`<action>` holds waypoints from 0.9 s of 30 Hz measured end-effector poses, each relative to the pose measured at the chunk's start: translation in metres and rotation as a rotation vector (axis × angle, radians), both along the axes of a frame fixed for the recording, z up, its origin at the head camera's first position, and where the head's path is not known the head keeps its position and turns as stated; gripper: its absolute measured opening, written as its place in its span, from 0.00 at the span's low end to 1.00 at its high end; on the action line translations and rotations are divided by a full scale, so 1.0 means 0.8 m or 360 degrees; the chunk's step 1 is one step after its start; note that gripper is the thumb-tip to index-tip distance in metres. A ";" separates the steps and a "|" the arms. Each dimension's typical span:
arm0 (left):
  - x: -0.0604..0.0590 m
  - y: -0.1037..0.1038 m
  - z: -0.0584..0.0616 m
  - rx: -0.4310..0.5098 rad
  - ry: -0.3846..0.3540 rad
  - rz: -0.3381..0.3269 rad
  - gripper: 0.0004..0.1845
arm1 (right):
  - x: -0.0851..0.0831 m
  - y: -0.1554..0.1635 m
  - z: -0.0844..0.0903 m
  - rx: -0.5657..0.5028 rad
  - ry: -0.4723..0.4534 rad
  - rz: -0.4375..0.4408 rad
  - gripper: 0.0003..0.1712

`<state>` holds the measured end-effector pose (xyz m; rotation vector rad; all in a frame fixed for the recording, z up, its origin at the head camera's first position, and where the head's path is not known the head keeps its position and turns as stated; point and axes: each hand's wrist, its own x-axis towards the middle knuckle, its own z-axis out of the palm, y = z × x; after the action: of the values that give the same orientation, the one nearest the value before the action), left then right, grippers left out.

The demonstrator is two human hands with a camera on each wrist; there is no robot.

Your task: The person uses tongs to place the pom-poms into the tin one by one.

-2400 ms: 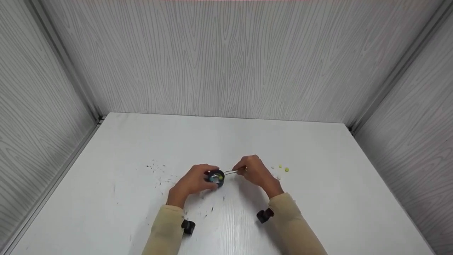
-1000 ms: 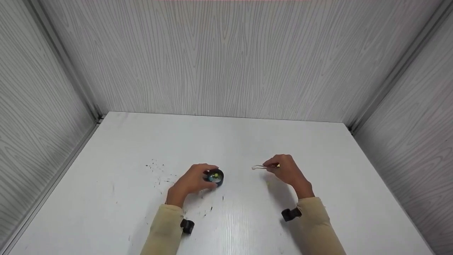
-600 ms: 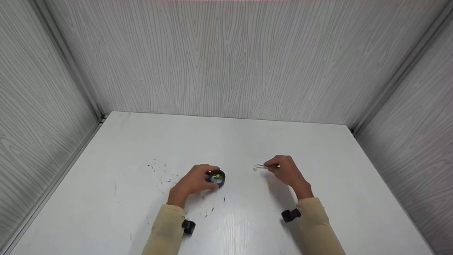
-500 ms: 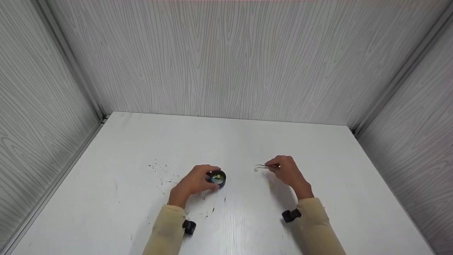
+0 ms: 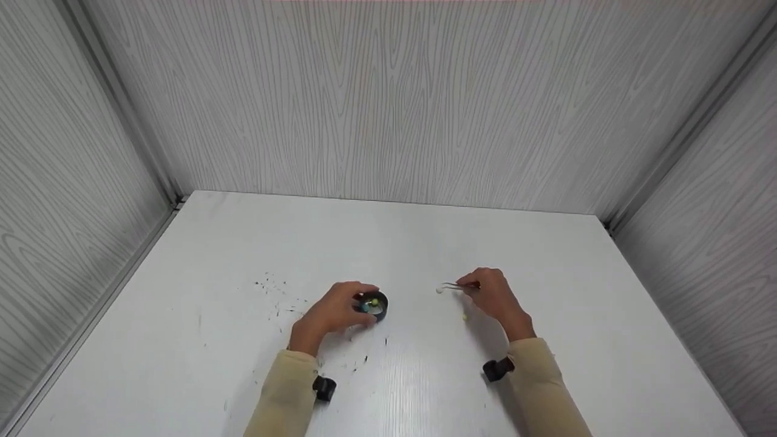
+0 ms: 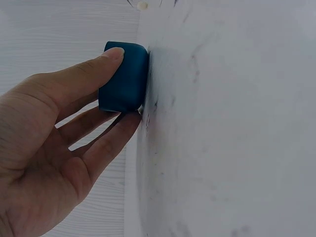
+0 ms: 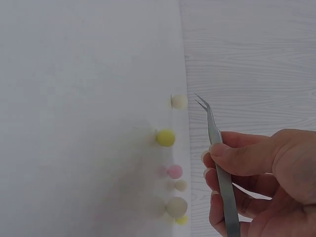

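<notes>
While left hand point(image 6: 54, 148) grips cup point(image 6: 123, 76), tweezers point(image 7: 217, 158) pinched

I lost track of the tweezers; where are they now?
In the head view, the tweezers are pinched in the right hand, tips near a pale ball, right of the blue cup.

On the desk point(image 5: 425, 237), toward its front edge, a small cup point(image 5: 372, 305) stands left of centre. The tweezers point(image 5: 456, 286) hover right of it, with little balls point(image 7: 167, 137) scattered beneath, nearer the right edge.
</notes>
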<state>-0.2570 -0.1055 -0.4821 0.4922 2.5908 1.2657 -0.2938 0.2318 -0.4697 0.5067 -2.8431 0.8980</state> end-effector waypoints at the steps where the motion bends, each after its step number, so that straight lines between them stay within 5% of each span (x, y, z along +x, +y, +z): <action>1: 0.000 0.000 0.000 -0.0008 0.0003 0.0005 0.34 | -0.001 0.000 -0.002 0.0001 -0.0005 -0.0002 0.12; 27: 0.002 0.000 -0.001 -0.0002 -0.0002 0.0005 0.34 | -0.002 0.001 -0.006 0.0036 -0.0025 -0.0053 0.11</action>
<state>-0.2557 -0.1057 -0.4827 0.4874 2.5920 1.2648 -0.2952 0.2329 -0.4747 0.4551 -2.8701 0.8688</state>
